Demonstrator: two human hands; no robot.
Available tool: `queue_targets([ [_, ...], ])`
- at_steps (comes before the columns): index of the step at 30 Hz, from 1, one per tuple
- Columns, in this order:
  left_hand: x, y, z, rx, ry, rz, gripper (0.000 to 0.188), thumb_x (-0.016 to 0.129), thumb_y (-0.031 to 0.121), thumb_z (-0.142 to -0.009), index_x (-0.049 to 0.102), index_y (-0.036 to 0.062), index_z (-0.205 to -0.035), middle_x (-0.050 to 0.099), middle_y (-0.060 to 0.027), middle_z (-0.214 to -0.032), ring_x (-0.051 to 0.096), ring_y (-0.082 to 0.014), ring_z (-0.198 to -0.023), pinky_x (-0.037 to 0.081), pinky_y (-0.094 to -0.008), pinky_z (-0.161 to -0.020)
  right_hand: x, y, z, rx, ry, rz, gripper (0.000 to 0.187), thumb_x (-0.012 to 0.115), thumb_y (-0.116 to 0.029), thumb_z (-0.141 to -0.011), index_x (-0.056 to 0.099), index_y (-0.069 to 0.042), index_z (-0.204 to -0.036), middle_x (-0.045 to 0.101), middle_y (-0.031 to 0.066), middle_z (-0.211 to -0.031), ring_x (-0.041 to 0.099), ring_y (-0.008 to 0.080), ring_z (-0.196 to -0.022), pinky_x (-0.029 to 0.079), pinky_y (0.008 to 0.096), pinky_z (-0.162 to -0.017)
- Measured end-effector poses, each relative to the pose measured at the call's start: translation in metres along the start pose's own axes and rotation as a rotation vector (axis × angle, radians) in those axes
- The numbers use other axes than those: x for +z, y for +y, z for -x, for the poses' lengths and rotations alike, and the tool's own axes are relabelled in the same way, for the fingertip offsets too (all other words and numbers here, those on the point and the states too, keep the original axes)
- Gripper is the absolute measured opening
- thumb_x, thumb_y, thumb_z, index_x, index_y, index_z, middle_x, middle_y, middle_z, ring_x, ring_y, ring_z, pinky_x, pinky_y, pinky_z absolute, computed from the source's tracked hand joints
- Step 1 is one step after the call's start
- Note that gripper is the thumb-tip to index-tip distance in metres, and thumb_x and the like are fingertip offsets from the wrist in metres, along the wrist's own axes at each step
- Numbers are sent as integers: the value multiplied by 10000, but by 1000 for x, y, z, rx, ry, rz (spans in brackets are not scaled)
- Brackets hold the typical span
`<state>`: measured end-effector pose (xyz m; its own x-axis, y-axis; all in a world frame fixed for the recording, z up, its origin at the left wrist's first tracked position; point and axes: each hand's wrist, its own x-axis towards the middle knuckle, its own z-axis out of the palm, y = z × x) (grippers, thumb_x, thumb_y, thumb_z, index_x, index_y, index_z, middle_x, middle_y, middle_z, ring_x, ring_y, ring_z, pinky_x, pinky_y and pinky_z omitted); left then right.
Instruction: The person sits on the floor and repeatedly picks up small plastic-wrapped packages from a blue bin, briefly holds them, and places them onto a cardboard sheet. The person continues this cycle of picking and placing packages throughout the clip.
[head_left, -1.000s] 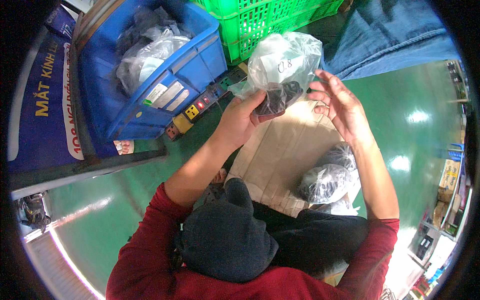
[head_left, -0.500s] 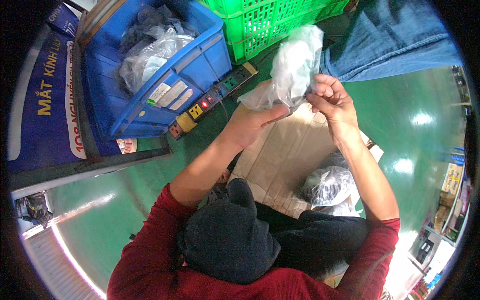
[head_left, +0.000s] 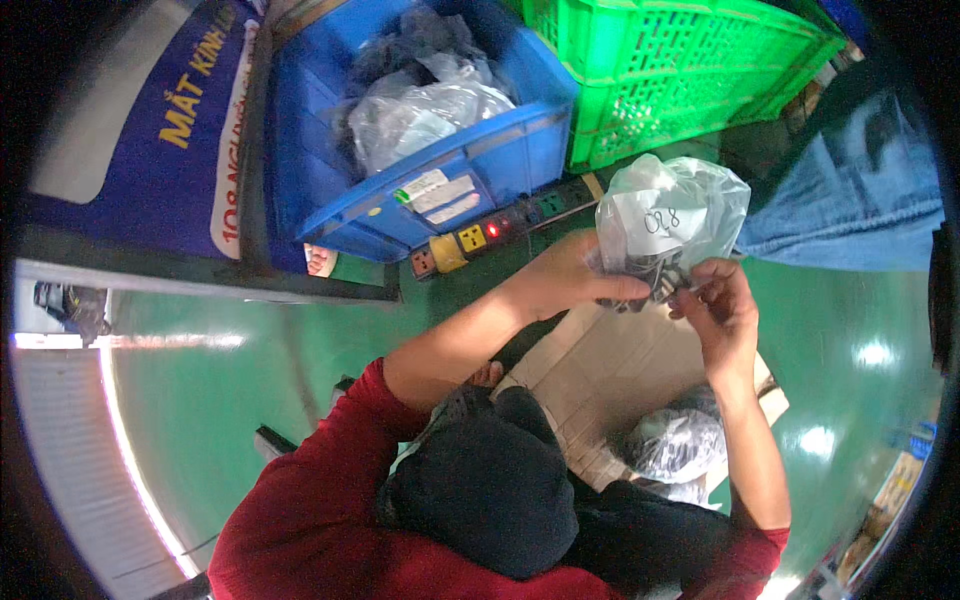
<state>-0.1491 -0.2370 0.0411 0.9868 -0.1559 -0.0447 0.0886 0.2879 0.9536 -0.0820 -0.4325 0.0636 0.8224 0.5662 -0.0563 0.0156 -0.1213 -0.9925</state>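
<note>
Between my two hands is a clear plastic bag [head_left: 712, 198] with a handwritten white paper slip [head_left: 655, 222] inside or on it. Small dark pieces show through its near end, too bunched to name. My left hand [head_left: 575, 277] grips the bag's near left side, thumb across the front and fingers hidden behind. At the near right corner, my right hand [head_left: 728, 305] pinches the plastic with thumb and curled fingers. Below them, on flattened cardboard [head_left: 580, 385], lie more filled clear bags [head_left: 680, 443], close to my right forearm.
A blue bin [head_left: 490, 150] of plastic bags stands ahead on the left, a green crate [head_left: 690, 85] beside it. A power strip [head_left: 505, 228] with a red light runs along the bin's near side. Blue denim cloth [head_left: 850, 190] is at right, over green floor [head_left: 840, 330].
The bag has turned so that its paper slip and dark contents now show. Both hands have stayed on it. The whole view has shifted, with surroundings appearing farther right and lower.
</note>
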Motion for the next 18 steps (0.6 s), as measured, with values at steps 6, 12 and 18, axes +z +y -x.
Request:
queue_targets([
  [6, -61, 75, -9, 254, 1014, -343, 444, 672, 208, -717, 516, 17, -1085, 586, -91, -994, 550, -175, -875, 415, -333, -805, -28, -7, 2, -77, 59, 8, 232, 563, 14, -776, 500, -42, -993, 544, 11, -831, 519, 90, -761, 438, 216, -638],
  [12, -221, 76, -64, -375, 976, -900, 643, 683, 383, -670, 496, -14, -1141, 566, -136, -1056, 557, -262, -896, 445, -374, -777, -89, 1, -9, -137, 195, 245, 172, 562, -54, -791, 554, -12, -958, 573, 17, -820, 519, 82, -748, 434, 217, -699],
  [18, -127, 46, -67, 640, 1010, -1566, 569, 647, 329, -719, 471, 34, -1172, 481, -204, -1161, 455, -322, -1081, 338, -366, -929, -174, 75, 85, 269, 10, 691, 237, 616, -49, -710, 573, -20, -942, 607, 94, -862, 561, 181, -866, 429, 289, -803],
])
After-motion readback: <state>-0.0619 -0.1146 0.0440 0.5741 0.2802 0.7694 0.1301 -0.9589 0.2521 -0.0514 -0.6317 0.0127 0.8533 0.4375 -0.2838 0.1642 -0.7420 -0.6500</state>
